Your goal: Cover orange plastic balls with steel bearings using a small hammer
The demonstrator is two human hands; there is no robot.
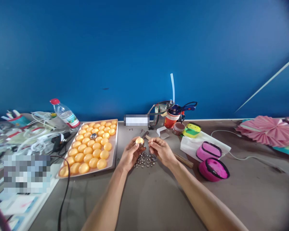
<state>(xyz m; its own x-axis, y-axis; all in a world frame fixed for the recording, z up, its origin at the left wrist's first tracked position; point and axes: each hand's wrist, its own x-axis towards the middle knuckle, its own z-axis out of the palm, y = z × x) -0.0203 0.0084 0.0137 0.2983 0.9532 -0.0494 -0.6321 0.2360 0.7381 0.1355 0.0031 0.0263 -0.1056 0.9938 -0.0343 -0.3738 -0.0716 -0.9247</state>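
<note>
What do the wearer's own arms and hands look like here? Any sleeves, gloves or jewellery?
The left forearm and right forearm are bare to the picture's lower edge; no sleeve shows. The left hand and right hand are ungloved. No watch, bracelet or ring is visible, though the fingers are too small to rule out a thin ring.

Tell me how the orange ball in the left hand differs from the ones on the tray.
The held ball sits in the fingers of the left hand, above the table; the tray balls lie in rows on the tray. The held ball looks paler than the tray balls. Both are round, orange and similar in size.
</note>
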